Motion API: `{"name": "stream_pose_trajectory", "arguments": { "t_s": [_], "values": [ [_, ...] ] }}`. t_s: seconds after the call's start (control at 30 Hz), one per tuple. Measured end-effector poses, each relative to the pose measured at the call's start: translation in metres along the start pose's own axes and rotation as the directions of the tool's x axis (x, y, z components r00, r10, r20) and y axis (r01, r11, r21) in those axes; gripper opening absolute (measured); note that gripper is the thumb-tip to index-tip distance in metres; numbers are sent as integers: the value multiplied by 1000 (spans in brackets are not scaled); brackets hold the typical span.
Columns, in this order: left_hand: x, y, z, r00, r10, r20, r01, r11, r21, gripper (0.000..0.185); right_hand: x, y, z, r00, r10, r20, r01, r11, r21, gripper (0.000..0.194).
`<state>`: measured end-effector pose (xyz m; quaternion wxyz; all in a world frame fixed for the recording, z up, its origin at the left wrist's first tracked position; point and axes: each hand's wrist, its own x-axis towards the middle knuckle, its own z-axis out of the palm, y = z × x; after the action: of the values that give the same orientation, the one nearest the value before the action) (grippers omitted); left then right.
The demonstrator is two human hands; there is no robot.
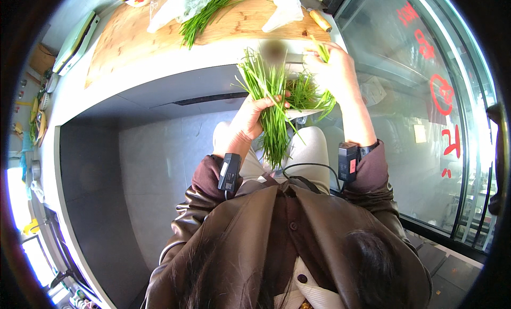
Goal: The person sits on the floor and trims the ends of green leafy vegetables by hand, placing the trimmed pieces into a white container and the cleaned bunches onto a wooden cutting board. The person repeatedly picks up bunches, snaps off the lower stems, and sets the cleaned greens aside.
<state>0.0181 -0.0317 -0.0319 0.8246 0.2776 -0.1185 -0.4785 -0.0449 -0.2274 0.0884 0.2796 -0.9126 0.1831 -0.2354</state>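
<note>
A thick bundle of long green chives (pixel 275 125) is in my left hand (pixel 251 115), thumb across the stems. The bundle stands out above and below the fist, over my lap. My right hand (pixel 335 67) is up to the right of it, fingers pinching a few yellow-green blades (pixel 322 51). More green blades (pixel 328 103) hang below that wrist; whether the hand holds them too, I cannot tell. Between and beyond my hands is a white container (pixel 305 112) with loose chive scraps (pixel 301 93) in it, partly hidden by the bundle.
On the white counter (pixel 159 55) lies a wooden board (pixel 131 33) bearing another chive bunch (pixel 203 20), plastic bags (pixel 281 10) and a wooden-handled tool (pixel 320 21). A glass panel (pixel 399 89) with red writing stands close on the right. A pale green appliance (pixel 76 43) sits left.
</note>
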Motion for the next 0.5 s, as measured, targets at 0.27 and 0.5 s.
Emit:
{"name": "stream_pose_trajectory", "arguments": {
  "t_s": [0.27,0.5],
  "values": [
    [0,3,7,1000,-18,-8,18,1000,-2,44,9,24,13,984,-173,-49,156,955,-251,33],
    [1,1,16,998,-35,-42,36,999,25,42,-6,-15,16,937,171,303,-325,743,585,29]
  ]
}}
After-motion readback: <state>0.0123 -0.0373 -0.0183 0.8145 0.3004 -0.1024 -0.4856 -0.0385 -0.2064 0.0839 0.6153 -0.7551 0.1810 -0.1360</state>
